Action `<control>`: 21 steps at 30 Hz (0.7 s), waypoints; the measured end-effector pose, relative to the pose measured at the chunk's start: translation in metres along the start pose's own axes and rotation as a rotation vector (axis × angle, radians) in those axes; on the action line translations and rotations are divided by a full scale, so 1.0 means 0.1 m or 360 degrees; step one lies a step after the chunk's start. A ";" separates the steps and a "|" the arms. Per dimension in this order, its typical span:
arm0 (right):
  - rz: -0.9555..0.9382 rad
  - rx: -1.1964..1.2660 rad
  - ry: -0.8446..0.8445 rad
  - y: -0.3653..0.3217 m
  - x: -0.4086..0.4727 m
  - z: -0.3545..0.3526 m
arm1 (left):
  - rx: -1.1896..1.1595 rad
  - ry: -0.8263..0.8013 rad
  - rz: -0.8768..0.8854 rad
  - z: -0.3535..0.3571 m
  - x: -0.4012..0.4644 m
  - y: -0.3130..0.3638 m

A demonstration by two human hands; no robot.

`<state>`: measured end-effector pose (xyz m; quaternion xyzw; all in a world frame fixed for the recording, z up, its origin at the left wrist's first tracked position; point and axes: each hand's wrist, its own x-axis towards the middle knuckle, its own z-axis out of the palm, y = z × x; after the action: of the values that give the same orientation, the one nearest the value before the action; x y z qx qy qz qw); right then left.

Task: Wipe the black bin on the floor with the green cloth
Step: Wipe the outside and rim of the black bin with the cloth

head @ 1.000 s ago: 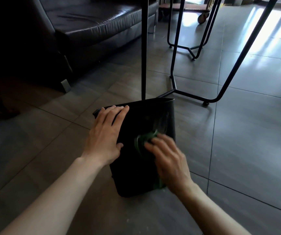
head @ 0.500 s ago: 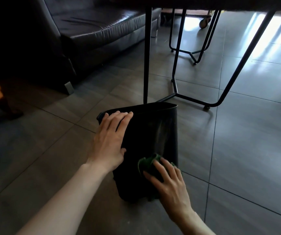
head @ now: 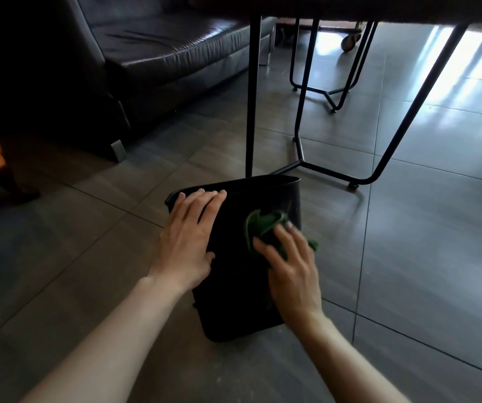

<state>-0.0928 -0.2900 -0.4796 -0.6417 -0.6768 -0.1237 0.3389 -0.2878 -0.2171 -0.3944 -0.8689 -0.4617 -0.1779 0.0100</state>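
**Bin steadied on the floor while its side is wiped**

While the black bin (head: 242, 286) rests on the tiled floor (head: 422, 257) just in front of the black table legs (head: 250, 97), it is steadied by the left hand (head: 188, 242), which is laid flat and unclenched on its upper left side with the fingertips near the rim. The green cloth (head: 263, 225) is pressed against the bin's facing wall under the right hand (head: 290, 266); it is pinned beneath spread fingers rather than bunched in a fist, with folds left showing above and to the right of the fingers.

The bin is judged to be light, stiff plastic with a smooth, rather slippery wall, so it would likely slide or tip if not braced; the rim and the upper side are the sensible places to hold it. The cloth is soft and limp, and is best controlled by a flat palm.

No brand, label or legible writing can be made out on either.
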 end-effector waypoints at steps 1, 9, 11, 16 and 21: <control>-0.0049 -0.0032 -0.0068 -0.01 -0.19 0.07 | -0.0004 -0.0003 -0.0002 0.01 0.01 0.00; -0.0050 0.0013 -0.0206 0.02 -0.46 0.03 | -0.0015 0.0000 -0.0013 0.02 0.02 0.00; 0.0179 0.0096 0.0039 0.06 -0.07 -0.06 | -0.0020 0.0010 -0.0017 0.02 0.02 0.00; 0.0486 0.0274 0.0273 0.05 0.52 -0.12 | -0.0009 0.0022 -0.0009 0.03 0.00 0.01; 0.0088 -0.0006 -0.0065 -0.14 -0.25 0.19 | -0.0014 0.0025 -0.0027 0.03 0.03 0.02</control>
<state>-0.1131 -0.3000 -0.5056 -0.6632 -0.6653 -0.1023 0.3273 -0.2839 -0.2152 -0.3962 -0.8636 -0.4682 -0.1868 0.0083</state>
